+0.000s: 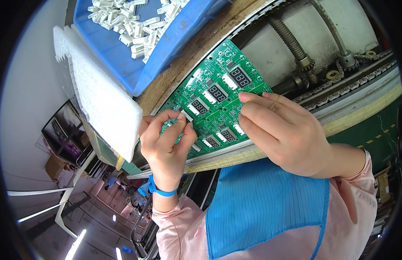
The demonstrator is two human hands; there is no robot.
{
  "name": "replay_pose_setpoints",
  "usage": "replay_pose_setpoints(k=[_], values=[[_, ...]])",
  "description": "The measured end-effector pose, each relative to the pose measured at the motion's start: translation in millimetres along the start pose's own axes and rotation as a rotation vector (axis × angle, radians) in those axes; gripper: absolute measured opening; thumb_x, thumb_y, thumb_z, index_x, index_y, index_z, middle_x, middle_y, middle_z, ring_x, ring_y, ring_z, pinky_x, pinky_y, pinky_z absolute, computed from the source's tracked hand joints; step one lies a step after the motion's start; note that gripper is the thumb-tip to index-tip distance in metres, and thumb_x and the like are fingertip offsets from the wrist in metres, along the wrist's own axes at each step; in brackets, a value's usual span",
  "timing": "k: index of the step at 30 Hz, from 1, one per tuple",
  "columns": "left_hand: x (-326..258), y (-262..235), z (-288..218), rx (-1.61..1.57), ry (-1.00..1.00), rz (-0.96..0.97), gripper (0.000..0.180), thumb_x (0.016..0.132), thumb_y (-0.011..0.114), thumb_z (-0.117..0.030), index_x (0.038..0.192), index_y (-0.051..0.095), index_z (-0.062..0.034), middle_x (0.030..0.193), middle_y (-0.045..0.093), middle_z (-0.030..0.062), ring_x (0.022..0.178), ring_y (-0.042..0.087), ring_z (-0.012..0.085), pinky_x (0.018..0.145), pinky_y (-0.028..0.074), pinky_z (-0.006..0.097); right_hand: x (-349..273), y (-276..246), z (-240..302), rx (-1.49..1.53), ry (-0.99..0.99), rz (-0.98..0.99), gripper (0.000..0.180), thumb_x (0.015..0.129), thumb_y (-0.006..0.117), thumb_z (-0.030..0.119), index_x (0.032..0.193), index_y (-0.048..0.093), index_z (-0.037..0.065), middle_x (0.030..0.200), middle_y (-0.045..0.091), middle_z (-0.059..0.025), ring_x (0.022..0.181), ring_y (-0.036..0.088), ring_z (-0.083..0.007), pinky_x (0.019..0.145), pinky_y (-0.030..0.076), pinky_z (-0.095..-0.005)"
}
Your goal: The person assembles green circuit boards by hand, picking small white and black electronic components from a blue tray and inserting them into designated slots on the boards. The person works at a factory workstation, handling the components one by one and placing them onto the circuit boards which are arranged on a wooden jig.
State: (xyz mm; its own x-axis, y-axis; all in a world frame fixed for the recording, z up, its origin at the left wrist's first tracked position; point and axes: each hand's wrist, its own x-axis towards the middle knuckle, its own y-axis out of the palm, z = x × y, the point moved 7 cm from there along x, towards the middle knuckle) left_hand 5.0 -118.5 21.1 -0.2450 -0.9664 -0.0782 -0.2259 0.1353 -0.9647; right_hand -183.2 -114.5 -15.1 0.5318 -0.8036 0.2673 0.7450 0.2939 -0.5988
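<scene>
A green circuit board [228, 105] lies tilted across the middle, carrying several black digit displays [217, 92] with white pin connectors [209, 97] beside them. At the board's left part, my left hand [166, 136] is closed in a pinch, its thumb and index fingertips at a white connector [186, 116] on the board. My right hand [287, 132] rests over the board's right part, fingers bent and drawn together. Whatever those fingertips may hold is hidden. A blue wrist strap [161, 189] circles my left wrist.
A blue bin [166, 56] of loose white connectors [140, 32] stands beyond the board. White foam sheets [101, 95] stand at the left. The board lies along a conveyor rail [339, 113] with a chain [361, 83]; a threaded shaft [287, 37] sits at the far right.
</scene>
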Motion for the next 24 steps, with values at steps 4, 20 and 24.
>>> replay_pose_setpoints(k=[4, 20, 24], values=[[4.5, -0.7, 0.6, -0.024, 0.014, 0.039, 0.022, 0.064, 0.082, 0.004, 0.085, 0.077, -0.0023, 0.094, 0.072, 0.0074, 0.079, 0.056, 0.0249, 0.071, 0.048, 0.035, -0.7, 0.0, -0.8, 0.005, 0.006, -0.006, 0.018, 0.078, 0.067, 0.006, 0.093, 0.067, -0.003, 0.106, 0.064, -0.0105, 0.109, 0.069, -0.0262, 0.09, 0.059, -0.0395], [-13.0, 7.4, -3.8, 0.091, 0.105, -0.117, 0.027, 0.063, 0.085, 0.002, 0.087, 0.074, -0.0033, 0.099, 0.07, 0.007, 0.08, 0.054, 0.0252, 0.073, 0.046, 0.035, 1.2, 0.7, 1.5, 0.039, 0.014, 0.009, 0.021, 0.076, 0.069, 0.002, 0.096, 0.07, -0.005, 0.105, 0.064, -0.0146, 0.11, 0.069, -0.0328, 0.087, 0.058, -0.0442], [-18.0, 7.4, -4.2, 0.1, 0.125, -0.173, 0.028, 0.063, 0.085, 0.001, 0.088, 0.074, -0.0032, 0.099, 0.07, 0.0073, 0.08, 0.053, 0.0248, 0.072, 0.046, 0.035, -0.2, 1.3, 1.3, 0.037, -0.021, 0.005, 0.023, 0.074, 0.07, 0.001, 0.096, 0.069, -0.007, 0.104, 0.063, -0.0157, 0.108, 0.069, -0.0348, 0.087, 0.057, -0.0454]])
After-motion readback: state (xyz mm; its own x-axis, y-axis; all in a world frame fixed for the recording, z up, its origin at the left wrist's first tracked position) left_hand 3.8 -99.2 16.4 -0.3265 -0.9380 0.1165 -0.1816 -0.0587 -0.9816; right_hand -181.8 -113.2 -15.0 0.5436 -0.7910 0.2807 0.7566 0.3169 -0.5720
